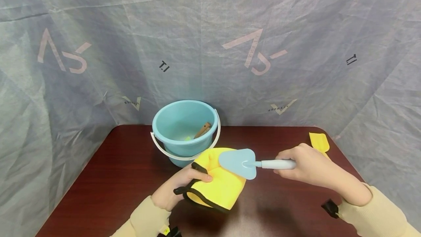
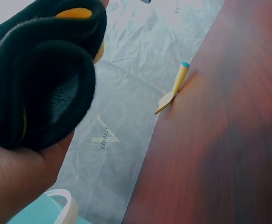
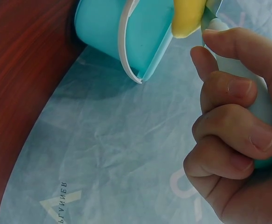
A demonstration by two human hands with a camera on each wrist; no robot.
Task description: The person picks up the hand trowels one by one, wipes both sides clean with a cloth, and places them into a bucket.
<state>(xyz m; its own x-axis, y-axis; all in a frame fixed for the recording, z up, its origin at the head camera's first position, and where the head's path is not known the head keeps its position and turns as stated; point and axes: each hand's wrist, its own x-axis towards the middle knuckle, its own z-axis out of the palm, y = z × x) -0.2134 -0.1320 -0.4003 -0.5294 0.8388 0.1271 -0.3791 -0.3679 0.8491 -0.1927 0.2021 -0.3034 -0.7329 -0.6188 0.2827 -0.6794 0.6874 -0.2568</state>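
Note:
A folded yellow cloth (image 1: 221,187) with black edging is gripped in my left hand (image 1: 179,184), thumb on top. My right hand (image 1: 300,165) has its fingers curled round the pale handle of a small light-blue trowel (image 1: 241,162). The trowel's blade lies against the upper right of the cloth in the head view. In the right wrist view, the curled fingers (image 3: 233,126) show round the handle, while most of the blade is out of view. The left wrist view shows the cloth's dark edging (image 2: 47,79) rolled into a loop above the palm.
Behind the cloth stands a light-blue bucket (image 1: 161,134) with a white handle, a brown wooden piece (image 1: 203,130) and something small and green inside. A yellow shovel (image 1: 319,142) lies at the back right of the dark red table (image 1: 108,178). A grey printed sheet hangs behind.

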